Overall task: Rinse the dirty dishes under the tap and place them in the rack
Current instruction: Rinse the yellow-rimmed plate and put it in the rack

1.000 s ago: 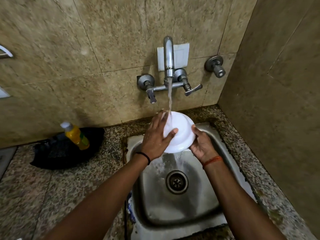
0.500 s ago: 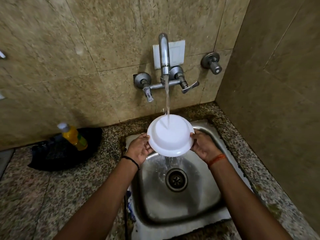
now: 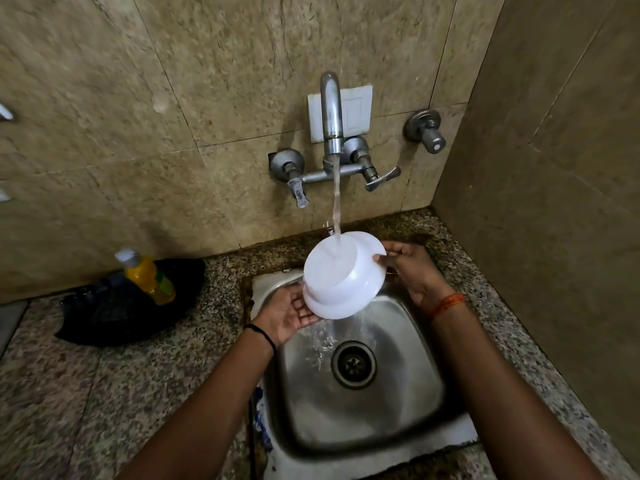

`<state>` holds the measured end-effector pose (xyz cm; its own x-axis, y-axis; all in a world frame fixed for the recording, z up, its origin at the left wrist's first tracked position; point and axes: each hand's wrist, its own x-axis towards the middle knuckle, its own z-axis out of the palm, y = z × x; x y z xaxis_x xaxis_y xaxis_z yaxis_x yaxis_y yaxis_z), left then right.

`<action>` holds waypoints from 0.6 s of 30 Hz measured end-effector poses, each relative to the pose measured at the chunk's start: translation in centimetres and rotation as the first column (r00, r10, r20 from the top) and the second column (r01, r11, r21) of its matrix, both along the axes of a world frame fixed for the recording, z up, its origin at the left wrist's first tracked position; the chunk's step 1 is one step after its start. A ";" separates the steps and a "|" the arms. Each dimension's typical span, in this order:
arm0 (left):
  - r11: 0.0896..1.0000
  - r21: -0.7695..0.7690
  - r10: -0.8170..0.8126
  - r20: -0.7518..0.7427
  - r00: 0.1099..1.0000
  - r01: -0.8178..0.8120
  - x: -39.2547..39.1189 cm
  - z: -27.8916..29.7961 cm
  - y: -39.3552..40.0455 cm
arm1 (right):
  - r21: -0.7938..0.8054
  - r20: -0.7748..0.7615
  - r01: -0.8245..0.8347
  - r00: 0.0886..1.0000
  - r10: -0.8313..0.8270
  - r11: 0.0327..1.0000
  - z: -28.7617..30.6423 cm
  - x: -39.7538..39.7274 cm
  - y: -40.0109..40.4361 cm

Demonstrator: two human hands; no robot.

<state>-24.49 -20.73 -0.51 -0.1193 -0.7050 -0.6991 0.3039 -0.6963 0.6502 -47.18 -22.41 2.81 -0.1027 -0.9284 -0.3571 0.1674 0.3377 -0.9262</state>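
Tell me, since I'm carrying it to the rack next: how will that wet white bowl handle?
The white bowl is probably slippery: tap water runs over its smooth outside. It looks like light, stiff plastic, since the left hand and right hand steady it with fingertips only. Held tilted, it likely sheds water and drips.

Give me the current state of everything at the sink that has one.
tap: running, stream landing on the bowl
white bowl: tilted, outside turned to the water, held over the sink
left hand: fingers straight, supporting the bowl from below
right hand: pinching the bowl's rim
sink: wet, drain unplugged
yellow bottle: capped, leaning on a black bag
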 end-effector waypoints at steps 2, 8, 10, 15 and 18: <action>0.997 -0.063 0.041 0.036 0.999 -0.039 0.8 0.3 -0.4 | 0.118 0.027 -0.022 0.999 0.019 0.993 -1.3 -0.5 0.2; 0.969 -0.246 0.037 0.174 0.984 0.007 3.1 2.8 -2.3 | 0.271 0.288 -0.176 0.953 0.095 0.946 -5.0 0.8 2.4; 0.961 -0.276 0.040 0.222 0.974 0.024 3.4 2.8 -2.7 | 0.103 0.277 -0.130 0.956 0.097 0.986 -4.8 1.3 2.7; 0.998 -0.062 0.016 0.002 1.000 -0.016 3.6 2.4 -2.9 | -0.355 -0.229 -0.220 0.963 0.143 0.909 -3.1 0.5 2.6; 0.999 -0.039 0.007 -0.060 0.998 -0.010 3.3 1.7 -2.7 | -0.429 -0.602 -0.460 0.787 0.134 0.777 -2.8 -0.2 2.7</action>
